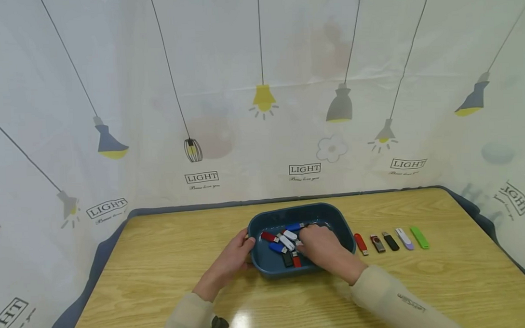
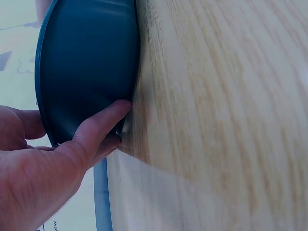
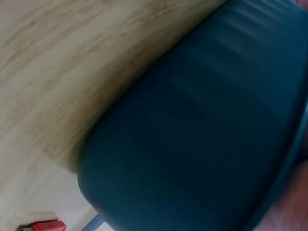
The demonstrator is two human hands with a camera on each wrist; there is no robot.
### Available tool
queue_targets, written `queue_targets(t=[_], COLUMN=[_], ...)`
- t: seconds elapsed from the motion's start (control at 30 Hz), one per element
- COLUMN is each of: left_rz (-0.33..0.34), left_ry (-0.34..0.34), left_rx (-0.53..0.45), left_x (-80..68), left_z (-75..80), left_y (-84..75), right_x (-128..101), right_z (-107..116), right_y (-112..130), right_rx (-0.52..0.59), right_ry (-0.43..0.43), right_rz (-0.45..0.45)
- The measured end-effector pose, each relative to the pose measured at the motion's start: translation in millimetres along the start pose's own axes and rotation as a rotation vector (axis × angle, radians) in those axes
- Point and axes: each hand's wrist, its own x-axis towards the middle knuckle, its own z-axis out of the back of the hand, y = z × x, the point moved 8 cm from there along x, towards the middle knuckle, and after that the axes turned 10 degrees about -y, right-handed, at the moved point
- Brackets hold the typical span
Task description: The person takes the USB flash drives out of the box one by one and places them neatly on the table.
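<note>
A dark blue plastic basin (image 1: 275, 273) stands on the wooden table with several USB sticks inside, among them a red one (image 1: 269, 236), a white one (image 1: 287, 242) and a blue one (image 1: 277, 248). My left hand (image 1: 236, 254) grips the basin's left end, thumb at the rim and fingers along the outer wall, as the left wrist view also shows. Over the right rim my right hand (image 1: 324, 248) reaches into the basin, its fingers bent down among the sticks. Its fingertips are largely hidden, so I cannot tell whether they pinch a stick.
Right of the basin several USB sticks lie in a row on the table: red (image 1: 361, 244), red-and-silver (image 1: 377, 243), black (image 1: 390, 241), white-and-purple (image 1: 404, 238) and green (image 1: 419, 237). A cloth backdrop (image 1: 246, 184) printed with lamps surrounds the table (image 1: 170, 244).
</note>
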Motion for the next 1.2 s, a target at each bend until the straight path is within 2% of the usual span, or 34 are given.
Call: queue_targets(t=[0.13,0.4,0.73,1.0,1.2], left_rz=[-0.004,-0.001,0.0,0.004,0.0], left_ry=[0.01,0.015,0.015,0.01,0.013], left_rx=[-0.008,-0.032,-0.033,-0.023,-0.021], left_x=[1.4,0.6,-0.2,-0.3,-0.4], left_z=[-0.8,-1.6,-1.1,-1.1,-1.5], left_y=[-0.1,-1.3,-1.2,-0.5,-1.5], right_x=[1,-1,1,3,3], right_z=[-3,-3,-4,-6,-4], right_y=[1,-3,8,10,12], right_rx=[-0.008,0.015,0.06,0.052,0.012], right_ry=[0.009,0.112,0.085,0.131,0.112], right_rz=[0.013,-0.002,0.155,0.172,0.214])
